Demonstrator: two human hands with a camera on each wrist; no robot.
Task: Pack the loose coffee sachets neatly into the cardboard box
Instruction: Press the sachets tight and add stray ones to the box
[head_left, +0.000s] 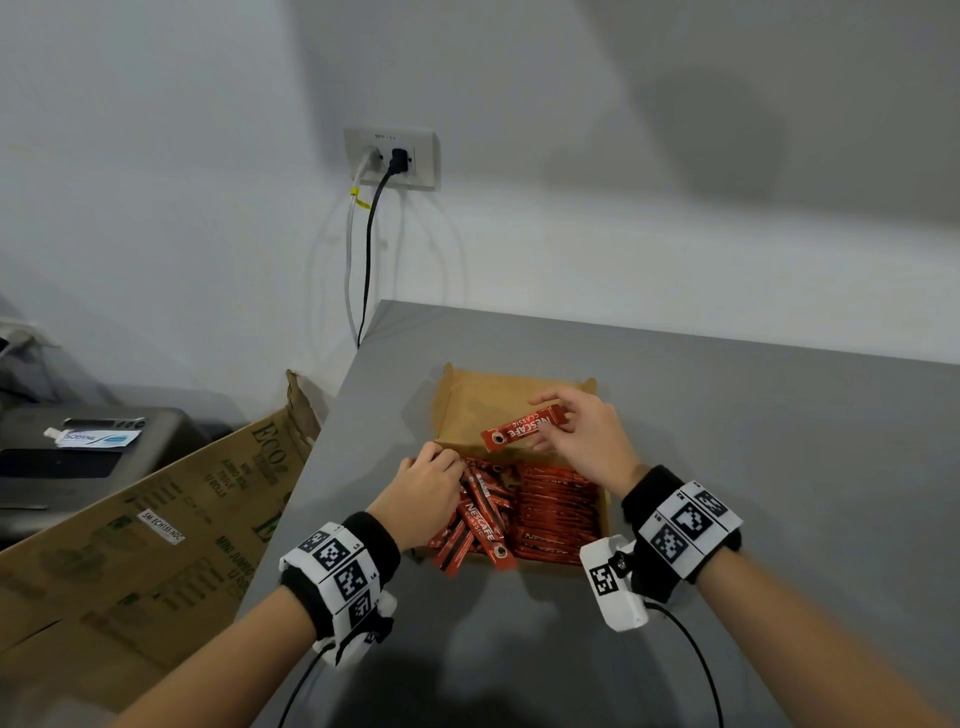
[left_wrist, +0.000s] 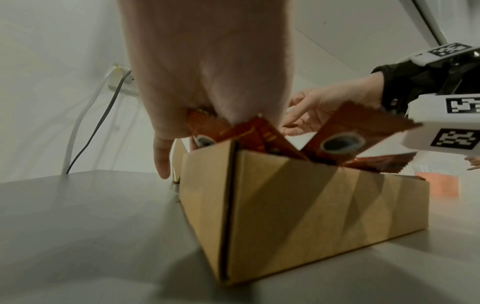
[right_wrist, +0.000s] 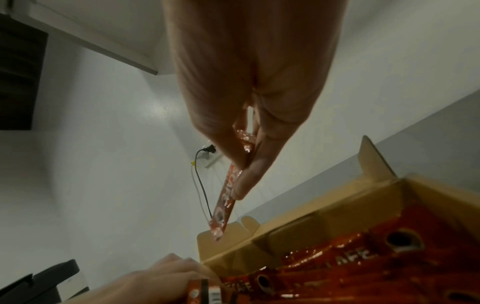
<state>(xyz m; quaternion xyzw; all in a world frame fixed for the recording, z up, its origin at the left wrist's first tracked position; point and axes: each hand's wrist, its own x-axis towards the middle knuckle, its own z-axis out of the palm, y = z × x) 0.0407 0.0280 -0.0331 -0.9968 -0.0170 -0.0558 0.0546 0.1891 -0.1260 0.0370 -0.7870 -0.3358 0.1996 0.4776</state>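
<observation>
An open cardboard box (head_left: 467, 395) sits on the grey table (head_left: 753, 467). Its right half holds a neat stack of red coffee sachets (head_left: 558, 509). Loose sachets (head_left: 480, 525) lie jumbled in the left half, some poking over the near wall. My left hand (head_left: 431, 483) is on this jumble, fingers curled round a few sachets (left_wrist: 249, 133). My right hand (head_left: 587, 431) pinches a single sachet (head_left: 522, 427) by one end, above the box's bare far part. In the right wrist view that sachet (right_wrist: 223, 205) hangs between thumb and fingers over the box (right_wrist: 298, 226).
The table's left edge (head_left: 311, 467) runs close beside the box. Below it leans a large printed carton (head_left: 171, 519), with a dark machine (head_left: 78, 457) further left. A wall outlet (head_left: 392, 156) with two cables hangs behind the table's corner.
</observation>
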